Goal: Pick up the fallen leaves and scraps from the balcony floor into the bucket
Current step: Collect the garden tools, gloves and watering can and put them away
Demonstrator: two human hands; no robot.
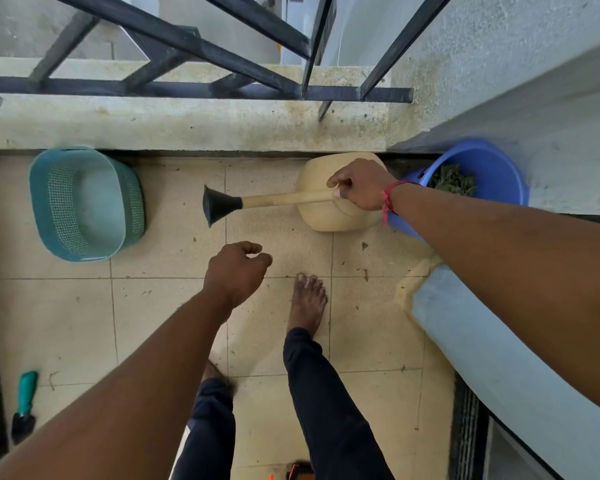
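Looking straight down now: the tiled floor [66,323] fills most of my view. The concrete ledge [187,123] runs along its far edge, with the dark railing [187,88] fixed on top. On the left, against the ledge, a teal basket [84,202] stands on the tiles. In the far right corner is the blue bucket [492,157], tucked against the wall, with a heap of green leaves [451,180] lying inside it. Just to its left is the beige can [340,216], its long spout pointing left and ending in a black rose [219,205]. I can't tell whether the can rests on the floor or hangs just above it. My right grip [361,185] is curled over the top of the can where the spout joins, holding it. My left grip [236,271] hovers over the middle tiles, fingers loosely curled, nothing in it. A bare foot [307,299] stands just right of it. A trowel [25,403] with a green handle lies at the left edge. A few dark scraps [365,246] dot the tiles between foot and bucket, and there's a red thread [388,199] round my right wrist.
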